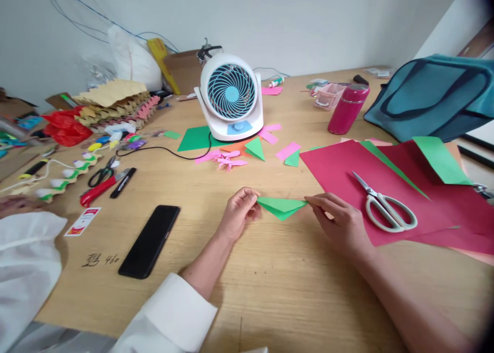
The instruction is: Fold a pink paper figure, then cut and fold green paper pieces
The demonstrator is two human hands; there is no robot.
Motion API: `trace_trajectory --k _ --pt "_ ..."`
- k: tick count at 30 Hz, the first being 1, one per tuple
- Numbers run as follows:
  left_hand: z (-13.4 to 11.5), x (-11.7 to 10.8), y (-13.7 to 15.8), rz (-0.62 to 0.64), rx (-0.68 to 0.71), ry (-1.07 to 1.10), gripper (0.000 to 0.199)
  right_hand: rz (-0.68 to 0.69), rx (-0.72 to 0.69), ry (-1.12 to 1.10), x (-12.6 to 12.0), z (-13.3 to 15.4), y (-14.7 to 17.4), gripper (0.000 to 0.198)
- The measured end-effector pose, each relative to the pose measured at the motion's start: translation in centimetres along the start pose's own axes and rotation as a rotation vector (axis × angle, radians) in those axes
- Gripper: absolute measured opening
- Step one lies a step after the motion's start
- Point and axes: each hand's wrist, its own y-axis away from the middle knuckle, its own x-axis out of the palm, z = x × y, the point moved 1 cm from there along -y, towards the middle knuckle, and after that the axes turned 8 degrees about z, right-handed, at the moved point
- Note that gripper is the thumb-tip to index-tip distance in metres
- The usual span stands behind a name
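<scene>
A green sheet of paper [283,207], folded into a triangle, is stretched between my two hands just above the wooden table [270,296]. My left hand [239,215] pinches its left corner between thumb and fingers. The right corner is pinched by the fingertips of my right hand [342,224]. To the right of that hand, white-handled scissors [386,207] lie on large dark red paper sheets [332,168]. Beyond my hands are pink folded paper pieces [227,161] and green paper triangles [255,148].
A white fan [231,95] stands at the back, its black cord running left. A pink bottle [348,109] and a blue bag [432,98] are at the right. Left lie a black phone [150,241], a red utility knife [98,190] and another person's white sleeve [29,260].
</scene>
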Motion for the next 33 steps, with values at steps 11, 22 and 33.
trace_trajectory --k 11,22,33 --pt "0.3 -0.3 0.4 -0.006 0.042 -0.187 0.025 0.052 0.257 -0.332 0.9 0.1 0.6 0.032" --pt "0.0 0.4 1.2 0.075 0.102 -0.266 0.021 0.062 0.34 -0.753 2.2 0.4 0.5 0.032" --pt "-0.2 1.2 1.6 0.131 0.201 -0.446 0.029 0.095 0.339 -0.772 3.2 1.0 0.7 0.029"
